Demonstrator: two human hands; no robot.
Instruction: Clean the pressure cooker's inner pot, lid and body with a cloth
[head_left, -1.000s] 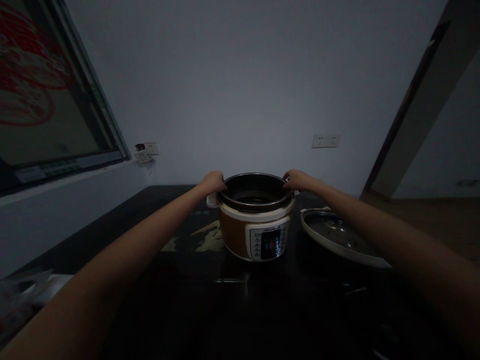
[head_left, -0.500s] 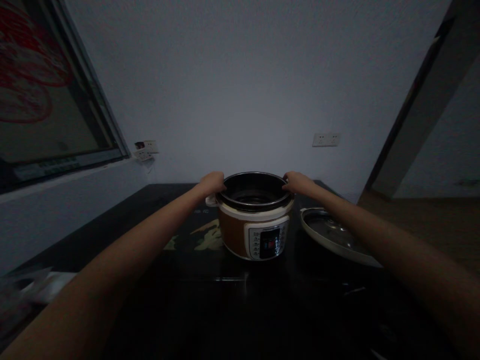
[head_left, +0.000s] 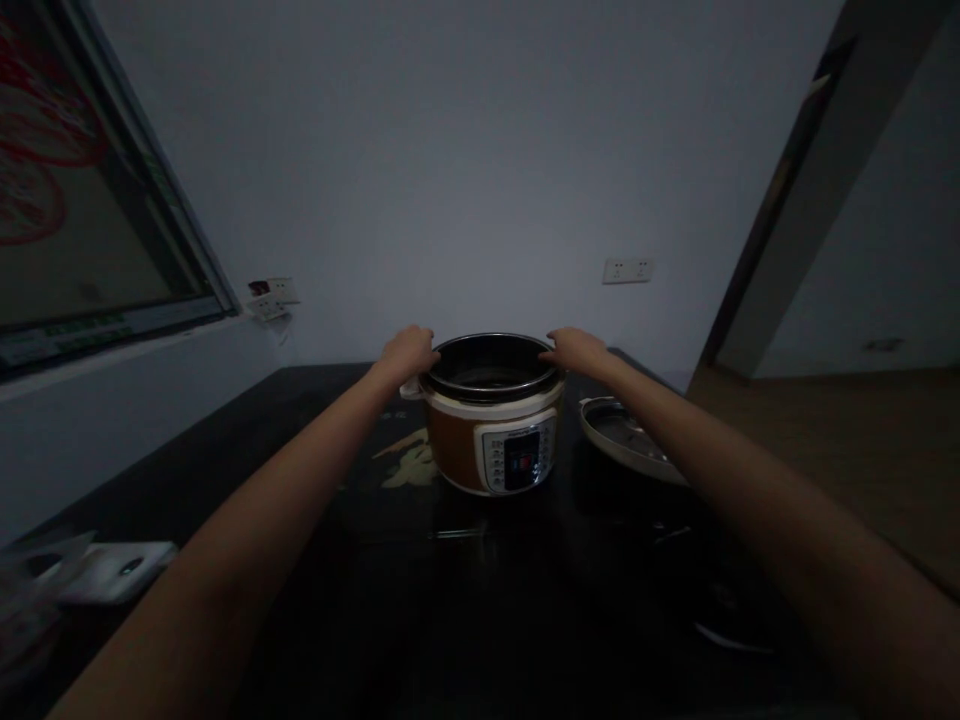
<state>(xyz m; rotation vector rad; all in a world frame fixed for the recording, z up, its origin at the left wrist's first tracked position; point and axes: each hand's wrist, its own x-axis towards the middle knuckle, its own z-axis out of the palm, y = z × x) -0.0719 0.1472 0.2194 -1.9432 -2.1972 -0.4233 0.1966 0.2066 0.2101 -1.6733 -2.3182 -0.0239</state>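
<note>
A brown and white electric cooker [head_left: 454,445] stands on the dark table, its control panel facing me. Its top is uncovered, and a dark inner pot [head_left: 491,388] with a shiny metal rim sits inside, the rim standing slightly above the cooker's white collar. My left hand [head_left: 409,355] grips the pot's rim on the left side, fingers closed over the edge. On the opposite side my right hand [head_left: 576,350] pinches the rim in the same way. Dimness hides the pot's bottom. Beneath my right forearm, the cooker's round lid [head_left: 611,430] lies on the table.
The glossy black table [head_left: 450,600] reaches back to a pale wall with a double socket [head_left: 628,270]. At the left front are a white object [head_left: 124,570] and a clear plastic bag [head_left: 37,590]. A window [head_left: 112,230] is at the left; floor shows beyond the table's right side.
My view has shifted, so the cooker, lid and sockets appear farther left and a little higher. Both hands remain at the inner pot's rim, which has not clearly moved within the cooker.
</note>
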